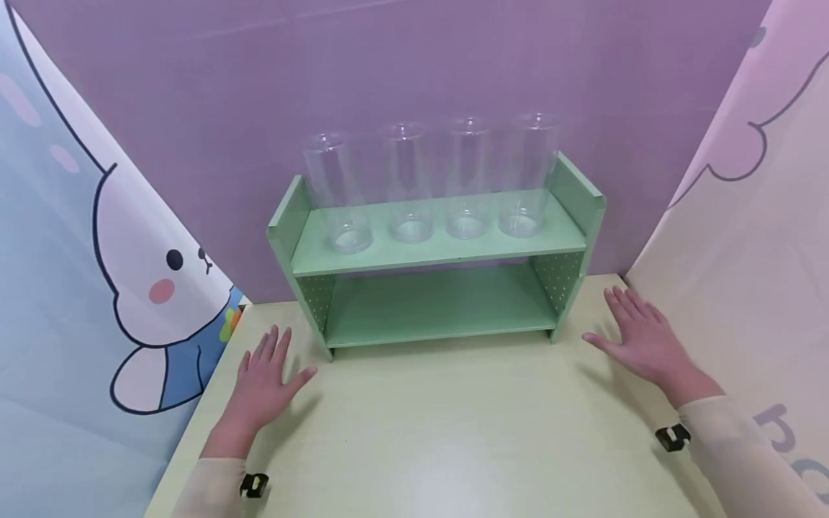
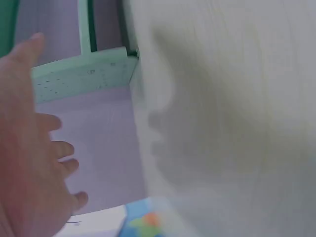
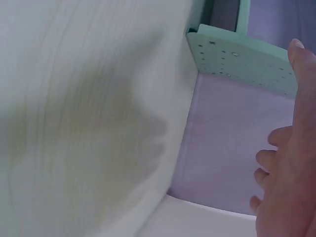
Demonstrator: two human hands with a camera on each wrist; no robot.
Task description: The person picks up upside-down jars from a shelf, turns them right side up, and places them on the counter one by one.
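A mint green two-tier shelf [image 1: 440,252] stands at the back of a pale table [image 1: 453,432]. Several clear plastic cups [image 1: 411,180] stand upright in a row on its top board; the lower board is bare. My left hand [image 1: 262,381] lies flat on the table with fingers spread, just left of the shelf's left foot. My right hand [image 1: 641,338] lies flat too, just right of the shelf's right foot. Neither holds anything. The left wrist view shows my left hand [image 2: 29,163] beside the shelf's perforated side panel [image 2: 81,79]; the right wrist view shows my right hand [image 3: 289,187] near the other panel [image 3: 242,61].
A purple backdrop [image 1: 388,72] rises behind the shelf. A printed rabbit curtain [image 1: 78,237] hangs on the left and a pale pink curtain [image 1: 745,216] on the right, closing in the table's sides. Bare tabletop lies in front of the shelf.
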